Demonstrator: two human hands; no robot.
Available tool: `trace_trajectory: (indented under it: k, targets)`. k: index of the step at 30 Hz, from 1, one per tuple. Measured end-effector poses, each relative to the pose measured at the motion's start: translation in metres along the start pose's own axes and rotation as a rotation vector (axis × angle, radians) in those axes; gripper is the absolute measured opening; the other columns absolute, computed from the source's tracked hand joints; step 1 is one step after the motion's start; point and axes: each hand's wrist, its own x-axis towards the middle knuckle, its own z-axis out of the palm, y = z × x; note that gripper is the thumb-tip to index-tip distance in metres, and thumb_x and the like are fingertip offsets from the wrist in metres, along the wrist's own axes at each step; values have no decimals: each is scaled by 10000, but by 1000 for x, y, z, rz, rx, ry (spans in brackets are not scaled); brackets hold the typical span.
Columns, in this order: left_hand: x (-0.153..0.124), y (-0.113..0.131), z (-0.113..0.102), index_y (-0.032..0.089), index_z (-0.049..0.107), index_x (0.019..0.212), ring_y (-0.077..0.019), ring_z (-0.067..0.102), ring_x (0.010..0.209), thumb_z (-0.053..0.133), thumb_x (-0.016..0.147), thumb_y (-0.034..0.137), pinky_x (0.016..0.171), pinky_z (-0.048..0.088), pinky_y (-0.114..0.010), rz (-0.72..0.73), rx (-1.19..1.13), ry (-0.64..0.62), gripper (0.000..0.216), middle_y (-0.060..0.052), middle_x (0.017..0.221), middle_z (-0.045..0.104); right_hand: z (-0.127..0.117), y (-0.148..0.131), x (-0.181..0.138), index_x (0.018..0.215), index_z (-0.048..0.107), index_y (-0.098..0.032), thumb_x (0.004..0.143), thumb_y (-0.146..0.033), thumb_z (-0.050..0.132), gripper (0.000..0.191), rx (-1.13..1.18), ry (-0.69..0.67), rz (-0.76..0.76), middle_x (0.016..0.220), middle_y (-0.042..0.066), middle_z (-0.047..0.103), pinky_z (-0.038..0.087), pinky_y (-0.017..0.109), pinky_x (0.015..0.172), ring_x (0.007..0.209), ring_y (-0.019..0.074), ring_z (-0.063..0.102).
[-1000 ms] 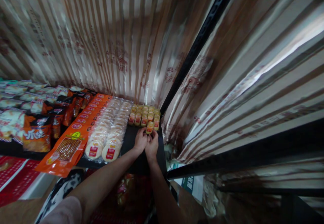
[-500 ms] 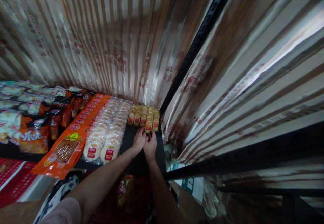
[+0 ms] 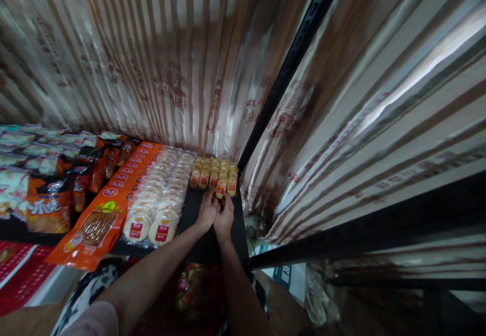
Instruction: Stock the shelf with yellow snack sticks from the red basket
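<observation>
Left hand, right hand: held together, lower centre.
Pack: pinched between their fingertips.
Other packs: ranked behind and beside.
Crackers: lined up left of centre.

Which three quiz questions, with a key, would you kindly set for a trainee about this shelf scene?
1. True or false: the right hand is nearer than the left hand to the flat orange packets.
2. What lies between those packets and the small yellow packs by the hands?
3. The shelf top under the hands is: A, white; B, black; C, red?

Key: 1, false; 2, pale round snacks in clear wrap; 3, B.
</observation>
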Motion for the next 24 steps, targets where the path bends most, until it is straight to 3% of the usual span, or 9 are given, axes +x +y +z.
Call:
trace_trajectory:
  k: [6,12,18,24]
  targets:
    - [1,-4,0,188,658,887,-152,526,1036,470,729,44,996,383,-295,63,-10,-27,284,-59,1075,568,2,2,-1,1258,475,-163,743,-158,407,519,-36,17,-12,1289,108,511,372,409,1002,1184,204,454]
    - [4,-10,0,159,648,939,-147,524,1057,431,760,40,1007,384,-304,76,6,-30,305,-69,1127,543,6,4,1,1280,448,-102,751,-160,387,536,-117,-2,-67,1312,133,489,347,399,1029,1223,206,412]
    - [7,-16,1,180,665,873,-152,529,1061,488,721,6,1005,388,-301,34,9,-9,291,-50,1059,564,7,6,1,1309,406,-132,752,-159,377,558,-129,11,-82,1338,127,457,368,421,1006,1232,215,395]
    - [4,-4,2,153,669,867,-154,553,1045,478,715,-29,982,416,-280,-7,-44,-47,304,-67,1061,575,6,5,0,1315,392,-137,749,-146,365,567,-120,26,-86,1346,126,445,366,433,999,1239,219,379]
